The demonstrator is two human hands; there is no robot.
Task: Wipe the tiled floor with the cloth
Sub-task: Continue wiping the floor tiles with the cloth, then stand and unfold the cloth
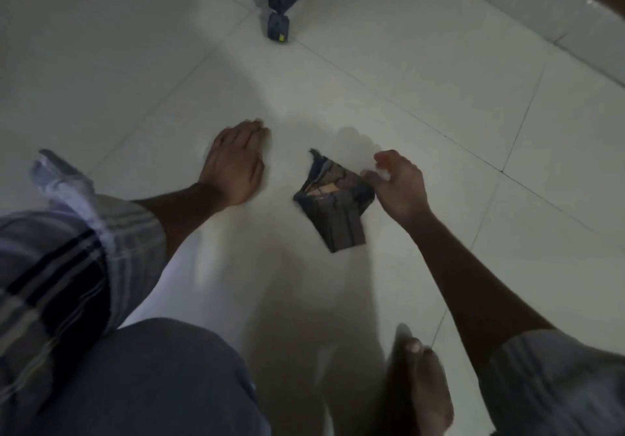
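- The cloth [333, 200], dark, patterned and folded into a wedge, lies on the pale tiled floor [422, 74] near centre.
- At its 3 o'clock, the right hand [400, 183] pinches its edge.
- At 9 o'clock, the left hand [236, 161] presses flat, fingers together, on the tile.

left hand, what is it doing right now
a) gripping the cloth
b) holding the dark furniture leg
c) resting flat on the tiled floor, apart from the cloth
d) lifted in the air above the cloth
c: the left hand lies palm down on the tiled floor, clear of the folded cloth, which the right hand pinches at its edge.
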